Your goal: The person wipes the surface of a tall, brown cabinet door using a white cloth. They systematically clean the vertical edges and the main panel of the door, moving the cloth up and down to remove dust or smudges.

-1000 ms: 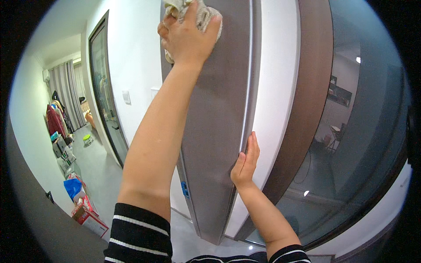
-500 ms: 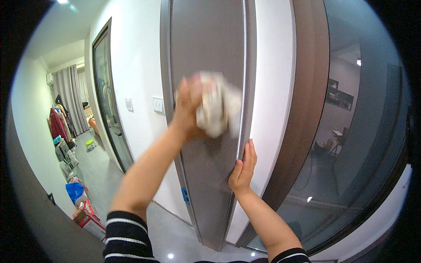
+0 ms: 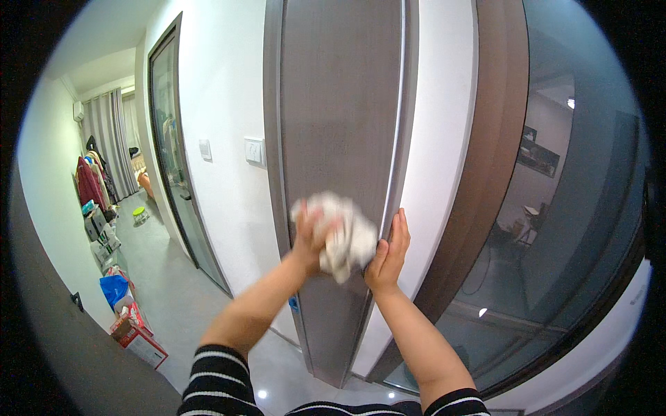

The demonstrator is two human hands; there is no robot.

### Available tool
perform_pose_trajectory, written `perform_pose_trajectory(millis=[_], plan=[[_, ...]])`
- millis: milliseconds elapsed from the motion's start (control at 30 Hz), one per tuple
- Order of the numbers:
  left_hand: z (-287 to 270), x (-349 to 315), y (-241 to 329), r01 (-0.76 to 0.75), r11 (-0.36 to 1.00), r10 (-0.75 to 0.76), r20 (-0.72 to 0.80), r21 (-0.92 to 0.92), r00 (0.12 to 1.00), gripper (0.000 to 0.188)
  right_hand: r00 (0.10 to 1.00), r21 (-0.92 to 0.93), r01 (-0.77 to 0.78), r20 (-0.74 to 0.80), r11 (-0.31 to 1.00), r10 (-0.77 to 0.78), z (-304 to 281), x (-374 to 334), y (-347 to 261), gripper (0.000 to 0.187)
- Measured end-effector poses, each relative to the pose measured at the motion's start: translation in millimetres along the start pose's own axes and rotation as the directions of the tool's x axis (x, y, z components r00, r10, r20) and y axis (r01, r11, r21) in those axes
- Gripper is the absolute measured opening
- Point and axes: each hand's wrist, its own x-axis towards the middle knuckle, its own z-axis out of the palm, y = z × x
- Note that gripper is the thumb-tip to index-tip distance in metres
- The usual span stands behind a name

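Note:
A tall, narrow brown door panel (image 3: 340, 111) stands straight ahead in its frame. My left hand (image 3: 310, 239) is closed on a crumpled off-white cloth (image 3: 347, 239), held against the panel's middle; both are blurred by motion. To the right, my right hand (image 3: 389, 260) lies with fingers stretched upward along the panel's right edge, holding nothing. Its fingertips reach toward the white wall strip beside the frame.
White light switches (image 3: 254, 150) sit on the wall left of the panel. A glass door (image 3: 170, 139) stands farther left. Red boxes (image 3: 141, 341) and a blue bag (image 3: 114, 290) line the left wall. Large dark glass (image 3: 541, 229) fills the right side.
My left hand has moved down the panel with the cloth. My right hand stays at the panel's right edge, slightly higher in view. The whole view has shifted a little.

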Motion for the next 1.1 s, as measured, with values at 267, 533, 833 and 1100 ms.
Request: perform_pose_trajectory(millis=[267, 533, 833, 1100], plan=[[-35.4, -31.6, 7.9, 0.291, 0.949, -0.252, 0.263, -0.123, 0.931, 0.075, 0.999, 0.021, -0.033, -0.009, 0.999, 0.033, -1.1, -1.7, 4.2, 0.049], [-14.6, 209.3, -86.7, 0.435, 0.895, -0.397, -0.269, 0.100, 0.878, 0.106, 0.999, 0.039, -0.043, -0.017, 0.998, 0.043, -0.4, -1.3, 1.2, 0.049], [-25.8, -5.5, 60.9, 0.406, 0.913, -0.407, 0.028, 0.037, 0.913, 0.079, 0.998, 0.021, -0.069, 0.007, 0.997, 0.069, 0.0, -1.9, -0.7, 0.049], [-26.1, 156.7, -73.9, 0.199, 0.950, -0.177, -0.109, 0.242, 0.978, 0.072, 0.999, 0.038, -0.044, -0.018, 0.998, 0.045, 1.6, -1.5, 3.6, 0.048]])
